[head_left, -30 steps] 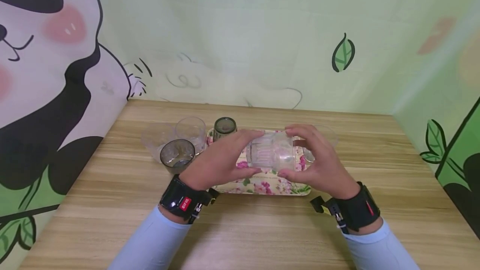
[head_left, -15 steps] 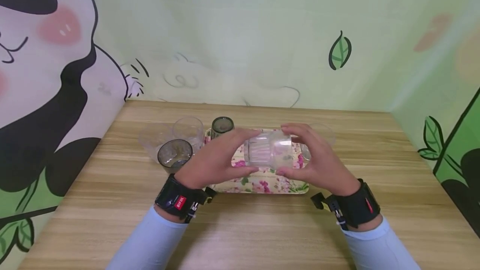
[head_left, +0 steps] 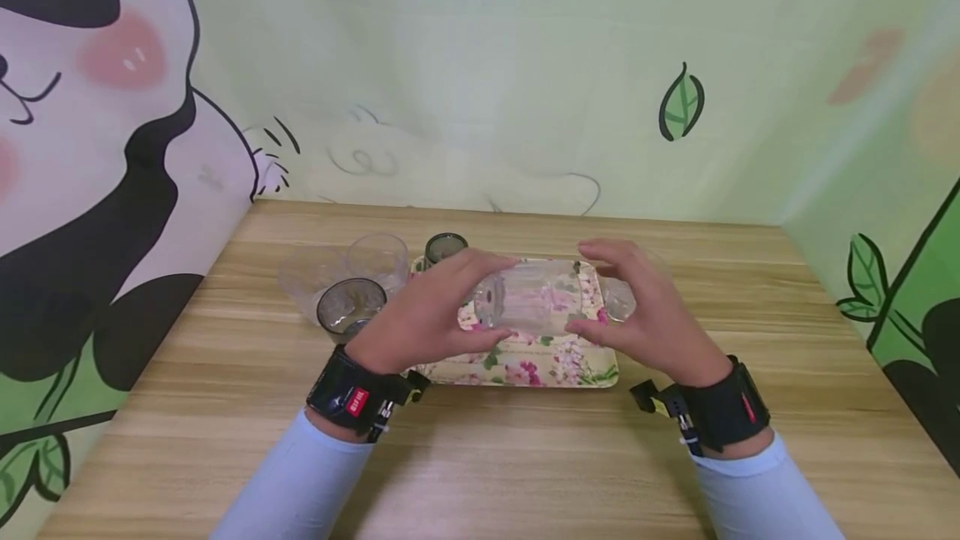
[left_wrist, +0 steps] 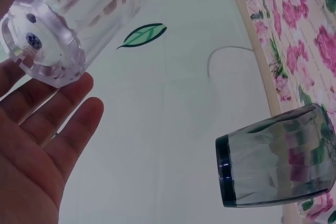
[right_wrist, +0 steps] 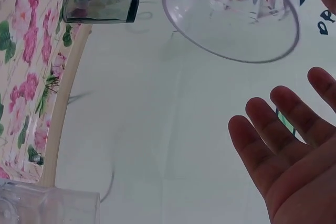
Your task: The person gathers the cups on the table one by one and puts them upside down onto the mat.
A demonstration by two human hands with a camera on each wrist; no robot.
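One clear glass (head_left: 528,298) is tipped sideways above the floral tray (head_left: 517,372), and from my end I see the left hand (head_left: 427,311) gripping its base! Over at the rim, the right hand (head_left: 651,315) hangs wide, holding nothing; a smoky glass (head_left: 446,247) stands at the tray's far left corner.

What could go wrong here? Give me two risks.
The clear glass is held sideways in the left hand, with the right hand open near its rim, so it could slip onto the floral tray. The left hand is also close to the smoked glass and might knock it.
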